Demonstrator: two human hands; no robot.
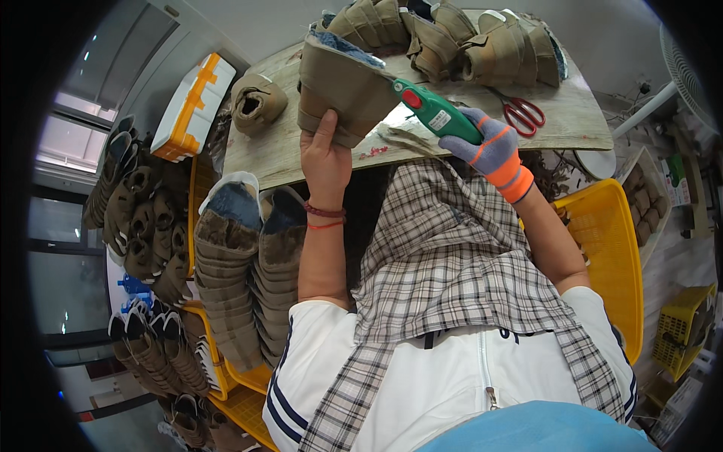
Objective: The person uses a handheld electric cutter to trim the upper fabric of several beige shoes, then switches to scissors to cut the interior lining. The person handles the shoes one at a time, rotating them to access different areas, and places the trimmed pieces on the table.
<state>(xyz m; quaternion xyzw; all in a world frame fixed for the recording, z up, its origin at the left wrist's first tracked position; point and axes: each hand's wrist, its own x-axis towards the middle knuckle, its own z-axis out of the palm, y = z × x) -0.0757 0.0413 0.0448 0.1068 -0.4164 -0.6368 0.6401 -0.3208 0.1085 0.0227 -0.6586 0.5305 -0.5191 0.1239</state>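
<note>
My left hand (325, 160) is bare and grips the lower edge of a brown shoe upper (337, 92), thumb on its outer face. The upper stands raised above the table, and blue fleece lining shows along its top opening. In a grey and orange glove, my right hand (491, 154) is closed round a green handheld electric cutter (437, 114) with a red button. The cutter's nose meets the right edge of the upper; its blade is too small to make out. A thin brown strip (407, 141) lies on the table below the cutter.
On the light wooden table (263, 162) are scissors with red handles (523, 117), a single shoe upper (258, 104) and a row of nested uppers (504, 56) at the back. Stacked uppers (233, 279) stand at my left. A yellow basket (621, 264) is at my right.
</note>
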